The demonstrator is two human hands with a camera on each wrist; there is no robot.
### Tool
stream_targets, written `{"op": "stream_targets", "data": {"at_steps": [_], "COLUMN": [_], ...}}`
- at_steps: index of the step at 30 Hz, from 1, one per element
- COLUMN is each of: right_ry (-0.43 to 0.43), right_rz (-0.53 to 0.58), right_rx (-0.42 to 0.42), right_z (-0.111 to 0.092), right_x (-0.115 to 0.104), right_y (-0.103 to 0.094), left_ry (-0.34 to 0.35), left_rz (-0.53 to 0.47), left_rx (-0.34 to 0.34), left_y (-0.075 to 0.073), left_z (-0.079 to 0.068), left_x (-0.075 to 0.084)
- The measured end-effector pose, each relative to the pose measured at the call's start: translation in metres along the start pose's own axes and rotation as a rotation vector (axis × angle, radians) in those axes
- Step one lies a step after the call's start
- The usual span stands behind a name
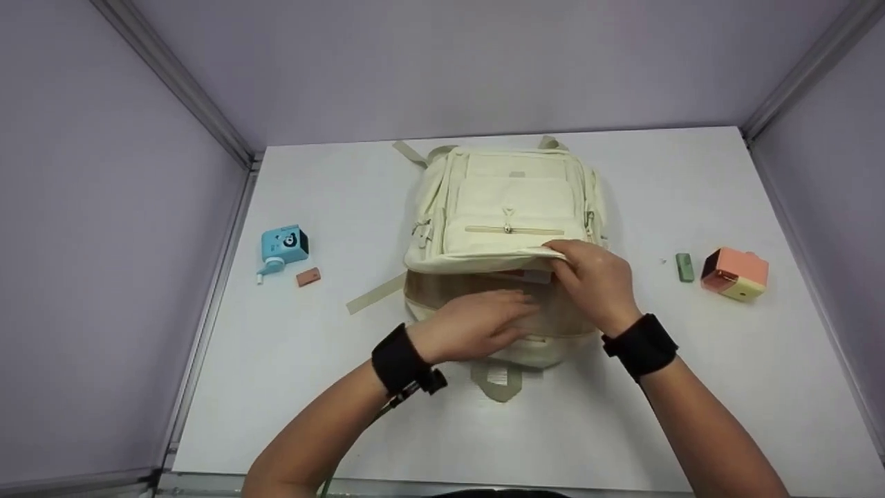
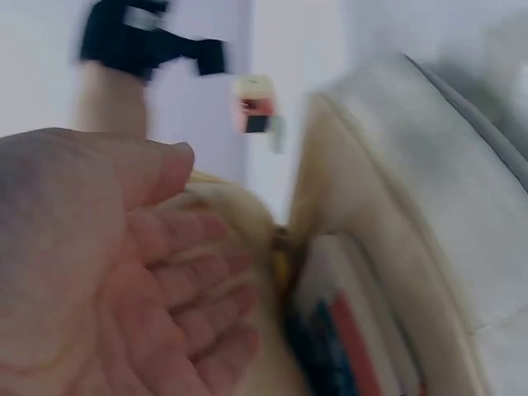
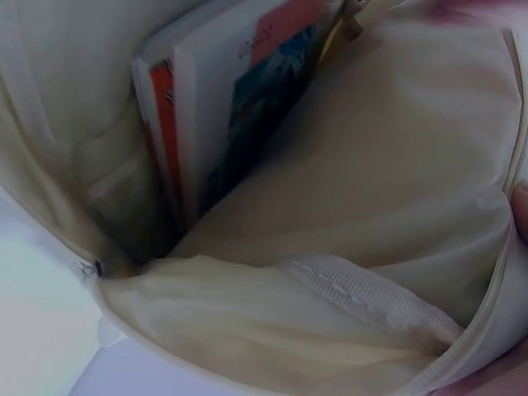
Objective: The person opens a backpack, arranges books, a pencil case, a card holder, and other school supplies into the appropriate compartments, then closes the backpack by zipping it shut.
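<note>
A cream backpack (image 1: 515, 200) lies on the white table with its main compartment unzipped toward the person. My right hand (image 1: 598, 285) grips the raised edge of the upper panel at its right side, holding the mouth apart. Over the opening is my left hand (image 1: 477, 324), its fingers extended and loosely bent, with nothing in it; the left wrist view shows its bare palm (image 2: 140, 289). Inside the bag, books (image 3: 247, 99) stand against one wall, one with a blue and red cover. Only a sliver of a book (image 1: 531, 275) shows in the head view.
To the left sit a blue pencil sharpener (image 1: 283, 243) with a crank and a reddish eraser (image 1: 308, 277). On the right are a green eraser (image 1: 684, 268) and a pink-and-yellow box-shaped sharpener (image 1: 737, 272). A strap (image 1: 377, 293) and top loop (image 1: 501, 391) spread from the bag. Walls enclose the table.
</note>
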State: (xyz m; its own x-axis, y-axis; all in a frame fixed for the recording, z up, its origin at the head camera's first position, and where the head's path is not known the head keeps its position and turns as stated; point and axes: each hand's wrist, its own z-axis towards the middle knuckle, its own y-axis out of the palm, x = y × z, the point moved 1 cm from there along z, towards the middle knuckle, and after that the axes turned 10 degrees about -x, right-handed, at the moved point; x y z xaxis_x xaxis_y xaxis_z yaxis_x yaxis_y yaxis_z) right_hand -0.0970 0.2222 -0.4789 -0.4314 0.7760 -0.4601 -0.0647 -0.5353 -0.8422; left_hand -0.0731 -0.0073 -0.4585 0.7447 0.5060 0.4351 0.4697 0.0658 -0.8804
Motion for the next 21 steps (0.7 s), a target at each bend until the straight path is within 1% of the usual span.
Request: {"op": "stream_targets", "data": {"at_steps": [1, 2, 3, 4, 5, 6, 7, 9, 11, 12, 14, 16, 18, 21], "right_ry": [-0.003, -0.002, -0.001, 0.002, 0.007, 0.012, 0.019, 0.027, 0.028, 0.025, 0.01, -0.016, -0.052, -0.111], "right_rz": [-0.005, -0.006, -0.007, -0.005, 0.0, 0.005, 0.012, 0.026, 0.037, 0.042, 0.048, 0.056, 0.065, 0.07], "right_rx": [-0.008, -0.017, -0.026, -0.035, -0.045, -0.056, -0.064, -0.084, -0.105, -0.111, -0.115, -0.109, -0.099, -0.106], "right_z": [-0.004, -0.007, -0.011, -0.015, -0.018, -0.022, -0.026, -0.032, -0.039, -0.043, -0.048, -0.052, -0.054, -0.058], "right_x": [0.001, 0.002, 0.003, 0.004, 0.005, 0.005, 0.007, 0.009, 0.011, 0.013, 0.016, 0.019, 0.022, 0.027], "right_y": [0.003, 0.005, 0.008, 0.012, 0.015, 0.019, 0.022, 0.028, 0.034, 0.037, 0.042, 0.047, 0.052, 0.059], "left_ry": [0.053, 0.087, 0.101, 0.095, 0.067, 0.021, -0.032, -0.143, -0.227, -0.256, -0.283, -0.288, -0.289, -0.295], "left_rz": [-0.005, -0.011, -0.006, 0.005, 0.019, 0.03, 0.038, 0.045, 0.029, 0.016, -0.017, -0.045, -0.052, -0.024], "left_rx": [0.058, 0.117, 0.175, 0.225, 0.258, 0.272, 0.266, 0.215, 0.147, 0.115, 0.076, 0.061, 0.057, 0.067], "left_y": [-0.004, -0.006, -0.008, -0.009, -0.009, -0.007, -0.005, 0.003, 0.013, 0.018, 0.027, 0.036, 0.044, 0.056], "left_z": [-0.006, -0.012, -0.017, -0.02, -0.023, -0.025, -0.026, -0.028, -0.031, -0.032, -0.035, -0.036, -0.037, -0.036], "left_x": [0.003, 0.003, 0.002, -0.002, -0.007, -0.014, -0.022, -0.039, -0.054, -0.061, -0.069, -0.074, -0.075, -0.075]}}
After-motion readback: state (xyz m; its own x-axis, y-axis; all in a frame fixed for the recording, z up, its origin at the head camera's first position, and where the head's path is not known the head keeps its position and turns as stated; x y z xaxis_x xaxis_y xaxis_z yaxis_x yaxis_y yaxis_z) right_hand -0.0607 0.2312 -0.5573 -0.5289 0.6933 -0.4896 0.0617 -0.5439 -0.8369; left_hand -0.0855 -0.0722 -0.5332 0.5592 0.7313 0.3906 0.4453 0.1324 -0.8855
